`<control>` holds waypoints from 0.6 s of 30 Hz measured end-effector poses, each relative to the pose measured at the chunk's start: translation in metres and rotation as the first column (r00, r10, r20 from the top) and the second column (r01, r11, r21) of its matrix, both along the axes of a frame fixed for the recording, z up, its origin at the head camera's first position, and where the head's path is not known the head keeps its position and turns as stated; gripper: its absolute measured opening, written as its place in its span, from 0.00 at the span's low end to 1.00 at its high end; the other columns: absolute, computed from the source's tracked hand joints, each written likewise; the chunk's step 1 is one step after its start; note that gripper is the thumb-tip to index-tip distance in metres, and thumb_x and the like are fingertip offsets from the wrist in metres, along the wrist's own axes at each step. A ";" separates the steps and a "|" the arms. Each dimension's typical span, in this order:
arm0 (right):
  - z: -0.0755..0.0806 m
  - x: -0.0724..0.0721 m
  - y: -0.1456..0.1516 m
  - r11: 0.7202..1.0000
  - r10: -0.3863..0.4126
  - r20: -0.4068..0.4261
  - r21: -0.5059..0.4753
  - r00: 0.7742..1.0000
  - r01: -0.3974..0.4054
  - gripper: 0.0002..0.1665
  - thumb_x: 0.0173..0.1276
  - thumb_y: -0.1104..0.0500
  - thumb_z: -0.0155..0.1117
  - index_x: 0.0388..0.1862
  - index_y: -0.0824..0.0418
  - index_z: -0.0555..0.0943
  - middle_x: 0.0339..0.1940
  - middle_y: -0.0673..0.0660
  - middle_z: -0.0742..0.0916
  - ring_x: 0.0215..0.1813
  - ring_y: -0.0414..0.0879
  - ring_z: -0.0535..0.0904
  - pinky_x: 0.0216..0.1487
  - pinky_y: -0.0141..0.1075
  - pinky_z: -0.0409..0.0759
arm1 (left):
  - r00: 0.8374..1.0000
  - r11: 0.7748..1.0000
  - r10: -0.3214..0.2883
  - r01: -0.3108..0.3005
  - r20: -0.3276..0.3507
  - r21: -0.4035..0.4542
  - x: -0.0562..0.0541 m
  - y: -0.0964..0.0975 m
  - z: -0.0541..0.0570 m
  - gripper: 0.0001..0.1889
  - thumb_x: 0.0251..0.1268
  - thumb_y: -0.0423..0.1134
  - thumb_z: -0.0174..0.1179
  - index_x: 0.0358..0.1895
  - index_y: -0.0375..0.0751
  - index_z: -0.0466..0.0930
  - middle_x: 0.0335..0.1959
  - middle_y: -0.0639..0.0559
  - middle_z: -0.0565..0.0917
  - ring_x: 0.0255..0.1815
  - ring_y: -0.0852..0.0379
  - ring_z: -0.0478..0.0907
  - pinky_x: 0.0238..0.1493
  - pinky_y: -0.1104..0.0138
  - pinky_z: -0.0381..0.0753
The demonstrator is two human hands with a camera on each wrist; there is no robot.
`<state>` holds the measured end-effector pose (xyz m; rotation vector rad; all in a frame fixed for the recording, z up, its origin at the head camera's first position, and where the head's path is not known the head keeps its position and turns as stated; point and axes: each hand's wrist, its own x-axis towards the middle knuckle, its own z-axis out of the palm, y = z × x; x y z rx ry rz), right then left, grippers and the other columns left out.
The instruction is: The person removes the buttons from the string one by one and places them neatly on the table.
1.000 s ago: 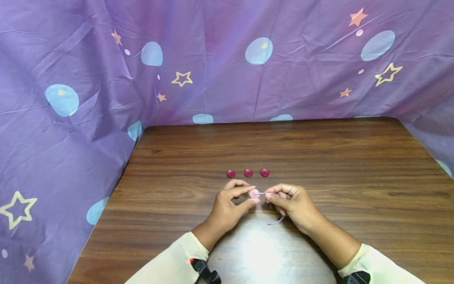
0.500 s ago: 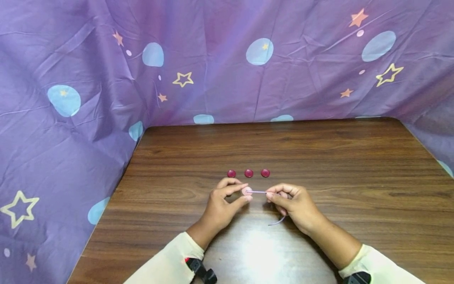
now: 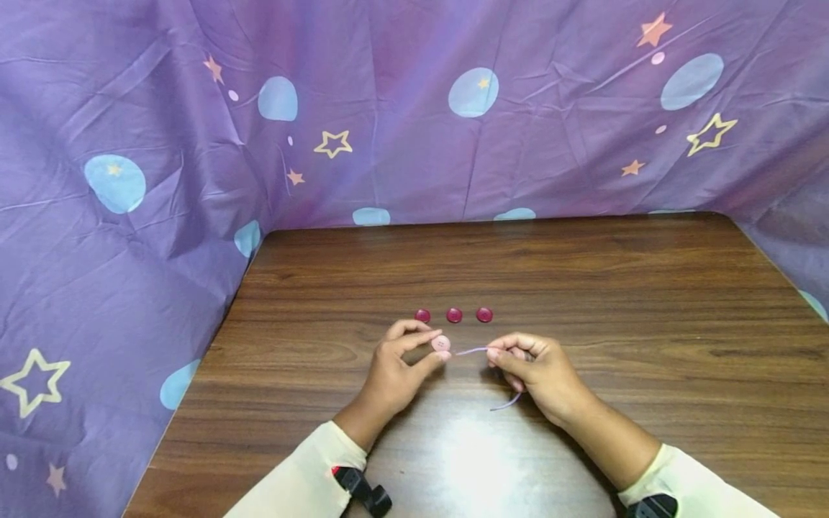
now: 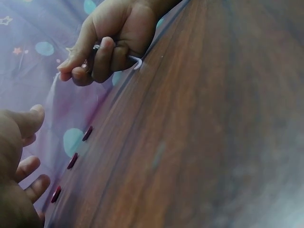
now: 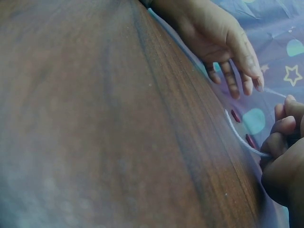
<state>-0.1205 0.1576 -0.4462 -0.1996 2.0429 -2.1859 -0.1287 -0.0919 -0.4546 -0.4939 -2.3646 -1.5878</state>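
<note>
A pale pink button [image 3: 440, 343] with small holes is pinched between thumb and fingertips of my left hand [image 3: 395, 370]. My right hand [image 3: 537, 367] grips a thin lilac cord [image 3: 471, 350] between thumb and forefinger, other fingers curled. One short end points left toward the button, with a small gap between them. The cord's other end hangs below the right hand, and in the right wrist view this tail [image 5: 240, 137] curves over the table. Both wrist views hide the button from sight.
Three dark red buttons, a left one [image 3: 422, 316], a middle one [image 3: 455, 315] and a right one [image 3: 484, 314], lie in a row just beyond the hands on the wooden table [image 3: 583, 273]. A purple patterned cloth [image 3: 401, 108] hangs behind and at the sides.
My left hand has drawn the pink button leftward, away from the right hand. The cord, earlier reaching to the button's middle, is now apart from it. The right hand stays nearly still.
</note>
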 end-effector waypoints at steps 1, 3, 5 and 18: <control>0.000 0.000 0.000 1.000 0.000 0.000 -0.001 1.000 0.000 0.07 0.75 0.68 0.71 0.40 0.58 0.91 0.28 0.47 0.90 0.20 0.34 0.71 0.23 0.26 0.72 | 1.000 1.000 0.006 -0.006 0.005 -0.003 0.000 -0.001 0.000 0.19 0.61 0.35 0.81 0.55 0.35 0.93 0.57 0.40 0.87 0.62 0.44 0.85 0.71 0.57 0.82; 0.000 0.000 0.000 1.000 0.002 0.001 -0.003 1.000 -0.002 0.05 0.75 0.68 0.71 0.40 0.60 0.91 0.28 0.47 0.90 0.20 0.34 0.71 0.24 0.26 0.72 | 1.000 1.000 0.015 -0.015 0.019 -0.012 0.000 -0.001 0.002 0.19 0.62 0.35 0.81 0.55 0.36 0.93 0.58 0.39 0.87 0.63 0.44 0.85 0.73 0.55 0.82; 0.000 0.000 0.000 1.000 0.004 0.002 -0.004 1.000 -0.004 0.05 0.75 0.68 0.71 0.41 0.61 0.91 0.28 0.48 0.90 0.20 0.35 0.71 0.24 0.26 0.72 | 0.999 0.999 0.024 -0.023 0.037 -0.025 0.000 -0.002 0.003 0.19 0.62 0.36 0.80 0.55 0.36 0.93 0.59 0.38 0.86 0.65 0.44 0.84 0.73 0.53 0.81; 0.000 0.000 0.000 1.000 0.005 0.000 0.011 1.000 -0.005 0.03 0.75 0.68 0.71 0.41 0.64 0.90 0.28 0.47 0.90 0.20 0.35 0.71 0.23 0.27 0.71 | 0.986 0.979 0.137 -0.121 0.090 -0.162 -0.003 -0.005 0.001 0.18 0.61 0.42 0.81 0.54 0.45 0.94 0.75 0.39 0.79 0.78 0.36 0.75 0.80 0.31 0.57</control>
